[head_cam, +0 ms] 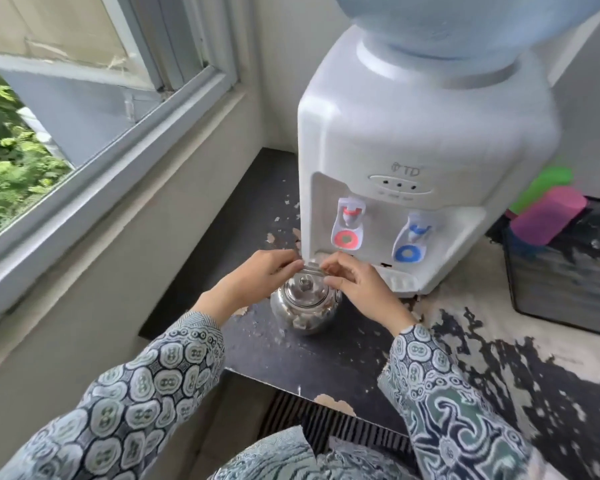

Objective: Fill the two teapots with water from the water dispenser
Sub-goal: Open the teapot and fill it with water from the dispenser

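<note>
The teapot (305,308) is polished metal, mirror-glossy. At its 1 o'clock the water dispenser (426,140) is smooth white plastic with a soft sheen. The dark surface (326,358) is matt, its coating flaking rough. The sleeves (146,386) are patterned woven cloth.

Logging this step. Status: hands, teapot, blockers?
Both hands, left and right, gripping teapot handle. Teapot on counter, lid on, left of red tap. Nothing in the way.

Teapot (305,304) on table (326,358), front-left of water dispenser (413,150); window (84,98) left of dispenser; box (565,271) right.
</note>
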Action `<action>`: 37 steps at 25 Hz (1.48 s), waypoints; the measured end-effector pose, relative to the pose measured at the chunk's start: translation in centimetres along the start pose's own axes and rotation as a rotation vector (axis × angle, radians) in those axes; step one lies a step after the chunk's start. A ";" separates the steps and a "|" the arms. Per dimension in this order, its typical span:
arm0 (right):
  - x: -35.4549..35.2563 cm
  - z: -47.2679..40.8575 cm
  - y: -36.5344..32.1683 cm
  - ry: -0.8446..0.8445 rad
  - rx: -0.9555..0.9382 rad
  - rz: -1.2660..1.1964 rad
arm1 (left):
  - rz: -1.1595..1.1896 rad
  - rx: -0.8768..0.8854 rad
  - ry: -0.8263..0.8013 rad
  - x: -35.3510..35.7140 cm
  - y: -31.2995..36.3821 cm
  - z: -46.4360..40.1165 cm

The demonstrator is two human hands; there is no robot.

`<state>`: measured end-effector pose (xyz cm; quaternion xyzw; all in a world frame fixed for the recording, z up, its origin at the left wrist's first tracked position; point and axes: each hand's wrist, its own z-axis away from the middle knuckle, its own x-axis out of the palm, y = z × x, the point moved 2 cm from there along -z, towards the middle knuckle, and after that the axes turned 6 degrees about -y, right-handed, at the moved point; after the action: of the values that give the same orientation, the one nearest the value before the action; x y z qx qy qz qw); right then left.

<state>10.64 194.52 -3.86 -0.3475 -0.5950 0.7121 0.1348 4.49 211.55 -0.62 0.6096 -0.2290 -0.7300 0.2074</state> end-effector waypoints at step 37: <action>4.7 -4.0 2.3 -0.019 0.058 1.000 | 0.030 -0.040 0.214 8.7 -5.0 -0.8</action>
<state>10.39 199.76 -7.75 -0.5797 -0.3370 0.7089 -0.2188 3.64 210.52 -10.57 0.6764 -0.2000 -0.6620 0.2535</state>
